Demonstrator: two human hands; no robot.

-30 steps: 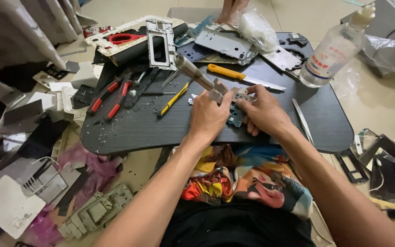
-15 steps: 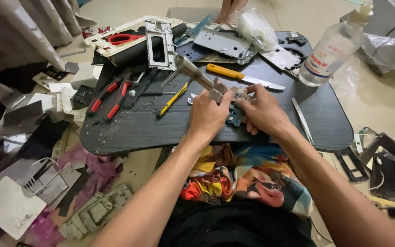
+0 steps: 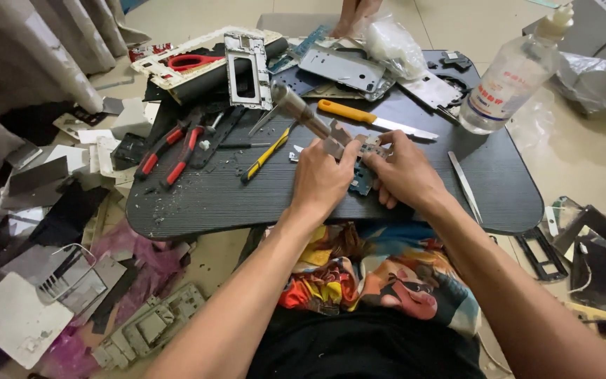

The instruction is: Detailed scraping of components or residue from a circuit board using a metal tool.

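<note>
On the dark lap table (image 3: 205, 200), my left hand (image 3: 320, 179) grips a metal tool with a thick silver handle (image 3: 296, 109) that slants up to the left; its jaws meet a small circuit board (image 3: 362, 168). My right hand (image 3: 405, 175) pinches and steadies that board from the right, thumb on top. The board lies between both hands, mostly hidden by the fingers.
Red-handled pliers (image 3: 170, 151), a yellow-striped screwdriver (image 3: 264, 156), a yellow-handled knife (image 3: 373, 119), tweezers (image 3: 464, 186), a clear plastic bottle (image 3: 510, 74), phone frames (image 3: 247, 63) and metal plates (image 3: 345, 70) lie around. Scrap parts cover the floor on both sides. Another person's foot (image 3: 352, 14) is at the far edge.
Both hands stay on the board with only slight shifts. The tool's handle keeps much the same slant.
</note>
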